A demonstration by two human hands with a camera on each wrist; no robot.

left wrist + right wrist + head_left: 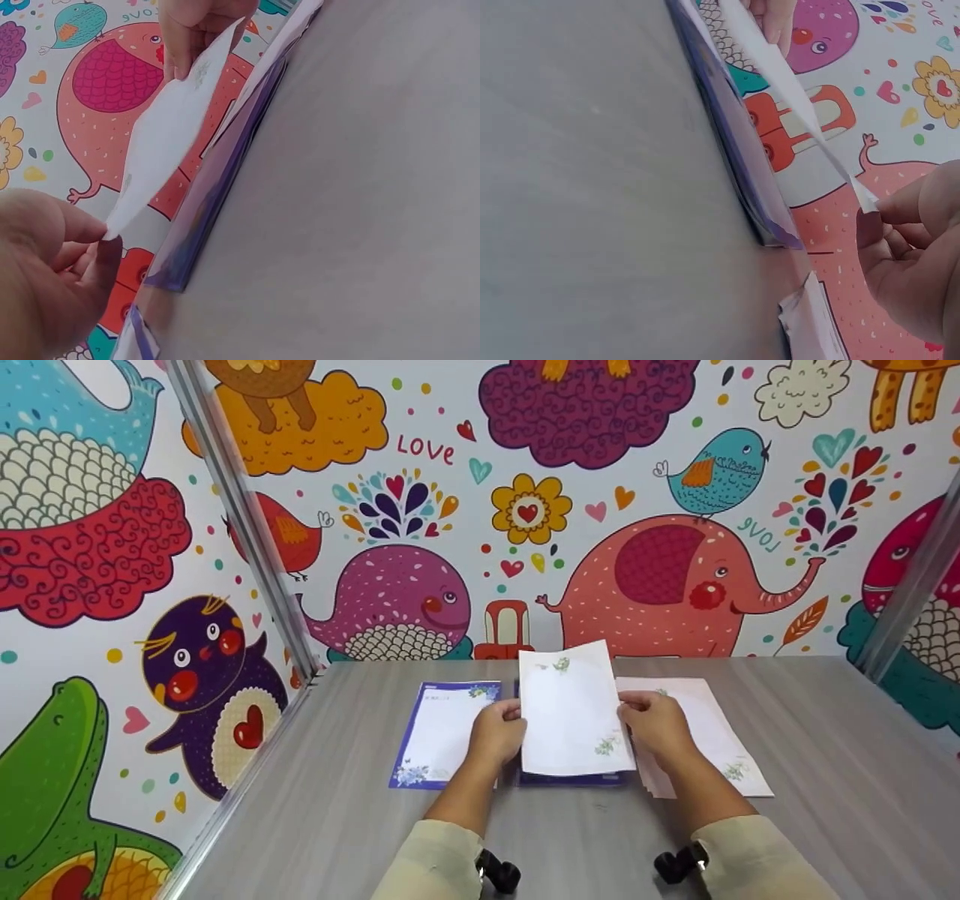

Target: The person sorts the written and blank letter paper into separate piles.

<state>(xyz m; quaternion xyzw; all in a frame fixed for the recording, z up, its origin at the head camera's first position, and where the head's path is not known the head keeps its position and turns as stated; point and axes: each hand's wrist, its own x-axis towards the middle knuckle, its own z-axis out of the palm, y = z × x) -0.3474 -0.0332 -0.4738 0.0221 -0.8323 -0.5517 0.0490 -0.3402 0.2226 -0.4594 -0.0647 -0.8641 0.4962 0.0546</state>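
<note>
A white sheet of paper (574, 709) with small green floral prints is held up by both hands above the table. My left hand (499, 733) pinches its left edge, and my right hand (661, 727) pinches the right edge between thumb and fingers. In the left wrist view the sheet (169, 124) bows slightly and stays apart from what lies below. Under it, mostly hidden in the head view, is a purple-edged stack (574, 780), which looks glossy in the wrist views. A purple-bordered sheet (446, 735) with flower corners lies to the left. Pale pink papers (720, 735) lie to the right.
The grey wood-grain table (345, 825) runs back to a wall (600, 435) printed with cartoon animals. Metal posts (247, 510) stand at the table's back corners. Black clip-like devices (499, 872) sit at both cuffs.
</note>
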